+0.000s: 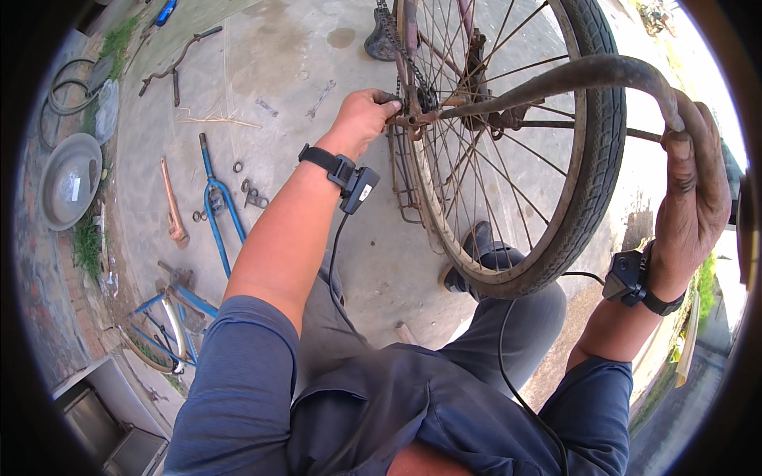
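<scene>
An upside-down, rusty bicycle stands before me, its saddle (381,40) on the ground. Its spoked wheel has a worn black tyre (605,119). Beside the wheel's axle, my left hand (367,120) is closed, thumb and fingers pinched at the rusty frame end; what they hold is hidden. A dark, curved tube, apparently an inner tube (556,83), reaches from the axle across the wheel to the right. My right hand (694,178) grips its bent outer end. The chain (425,87) runs close by the left fingertips.
On the concrete at left lie a handlebar (175,71), two wrenches (321,99), a pipe wrench (173,206), a blue fork (216,190) and several small rings (251,192). Farther left are a metal basin (54,182) and a blue frame (143,317). A cable (502,341) hangs below my right wrist.
</scene>
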Demonstrator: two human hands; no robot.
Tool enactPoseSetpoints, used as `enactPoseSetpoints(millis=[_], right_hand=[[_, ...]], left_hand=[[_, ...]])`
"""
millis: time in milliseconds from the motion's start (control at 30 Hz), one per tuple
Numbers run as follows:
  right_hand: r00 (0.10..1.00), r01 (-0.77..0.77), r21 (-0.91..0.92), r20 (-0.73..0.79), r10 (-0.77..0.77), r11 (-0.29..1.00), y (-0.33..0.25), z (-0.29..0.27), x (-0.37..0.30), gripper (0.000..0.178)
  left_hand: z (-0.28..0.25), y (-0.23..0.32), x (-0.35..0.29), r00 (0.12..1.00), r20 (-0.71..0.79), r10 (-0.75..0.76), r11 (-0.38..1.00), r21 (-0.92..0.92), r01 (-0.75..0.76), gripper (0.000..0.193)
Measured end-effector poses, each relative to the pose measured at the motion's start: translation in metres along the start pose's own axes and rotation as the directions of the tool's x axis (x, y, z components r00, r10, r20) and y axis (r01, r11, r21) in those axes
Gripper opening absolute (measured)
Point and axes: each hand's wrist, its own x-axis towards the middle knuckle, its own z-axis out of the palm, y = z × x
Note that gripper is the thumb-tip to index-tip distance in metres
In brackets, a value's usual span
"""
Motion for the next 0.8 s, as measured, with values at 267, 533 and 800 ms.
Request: enactPoseSetpoints(millis=[267, 533, 800], right_hand=[[1.000, 0.004, -0.001, -0.002, -0.004, 1.000, -0.001, -0.003, -0.003, 0.035], [0.997, -0.058, -0.018, 0.048, 0.059, 0.998, 0.000, -0.001, 0.000, 0.034], [0.998, -0.036, -0.002, 0.045, 0.036, 0.999, 0.001, -0.005, 0.001, 0.035]], left_hand=[[0.003, -0.003, 0.000, 0.998, 0.036, -0.047, 0.999, 0.001, 0.047, 0.021], [0.000, -0.013, 0.012, 0.983, 0.051, 0.174, 0.971, 0.159, -0.180, 0.018], [0.001, -0.014, 0.006, 0.996, 0.019, 0.086, 0.988, -0.130, -0.082, 0.018]])
